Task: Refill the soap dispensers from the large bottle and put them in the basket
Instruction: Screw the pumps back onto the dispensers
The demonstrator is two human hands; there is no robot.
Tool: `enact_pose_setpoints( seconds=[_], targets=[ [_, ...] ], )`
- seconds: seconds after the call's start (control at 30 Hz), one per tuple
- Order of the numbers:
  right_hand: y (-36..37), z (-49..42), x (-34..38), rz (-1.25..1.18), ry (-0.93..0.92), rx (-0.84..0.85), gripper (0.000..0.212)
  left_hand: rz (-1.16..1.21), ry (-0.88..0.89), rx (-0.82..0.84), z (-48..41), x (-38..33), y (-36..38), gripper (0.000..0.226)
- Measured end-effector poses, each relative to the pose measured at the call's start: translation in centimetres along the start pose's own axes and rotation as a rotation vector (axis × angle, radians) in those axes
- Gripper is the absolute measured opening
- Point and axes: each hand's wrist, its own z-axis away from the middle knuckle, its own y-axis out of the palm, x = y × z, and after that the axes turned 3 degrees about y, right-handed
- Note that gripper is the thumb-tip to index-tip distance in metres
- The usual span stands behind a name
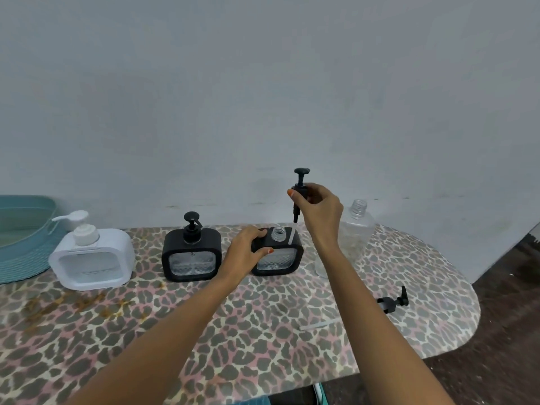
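Three square soap dispensers stand in a row on the leopard-print table (pixel 204 331). My left hand (pixel 245 252) grips the top left corner of the right black dispenser (pixel 280 258), whose clear threaded neck is uncovered. Above that neck my right hand (pixel 318 211) holds its black pump (pixel 301 185), the dip tube hanging beside the opening. The middle black dispenser (pixel 191 255) and the white dispenser (pixel 92 258) keep their pumps on. The large clear bottle (pixel 356 229) stands uncapped behind my right wrist. The teal basket (pixel 20 238) sits at the far left.
Another black pump (pixel 393 301) lies on its side at the right of the table, with a loose white tube (pixel 317 325) nearby. The table's rounded right edge drops to a dark floor. A pale wall rises right behind the table. Brown stains mark the cloth at left.
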Motion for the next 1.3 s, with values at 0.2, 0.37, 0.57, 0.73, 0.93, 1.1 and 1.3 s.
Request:
enact_pose_setpoints(
  seconds=[0.2, 0.37, 0.57, 0.73, 0.93, 1.1, 1.3],
  targets=[
    [1.4, -0.5, -0.9, -0.092, -0.046, -0.066, 0.029, 0.006, 0.021, -0.004, -0.1, -0.1, -0.2, 0.037],
    [2.0, -0.8, -0.9, -0.181, -0.092, -0.111, 0.031, 0.019, 0.028, -0.006, 0.0, -0.1, -0.3, 0.039],
    [2.7, -0.1, -3.0, -0.135, -0.060, -0.047, 0.030, 0.020, 0.015, 0.002, 0.1, -0.2, -0.3, 0.042],
    [2.9, 1.2, -6.0, -0.078, -0.030, 0.025, 0.026, 0.013, 0.008, 0.000, 0.1, -0.1, -0.3, 0.045],
    [2.7, 2.3, -8.6, 0.004, 0.007, 0.106, 0.028, 0.026, 0.001, 0.000, 0.0, 0.0, -0.3, 0.043],
    [2.8, 2.6, -9.3, 0.063, -0.004, 0.116, 0.027, 0.038, 0.000, -0.004, 0.1, 0.0, -0.4, 0.042],
    [2.8, 2.4, -8.9, 0.142, -0.057, 0.146, 0.029, 0.053, -0.020, -0.008, 0.1, 0.1, -0.3, 0.041]
  ],
)
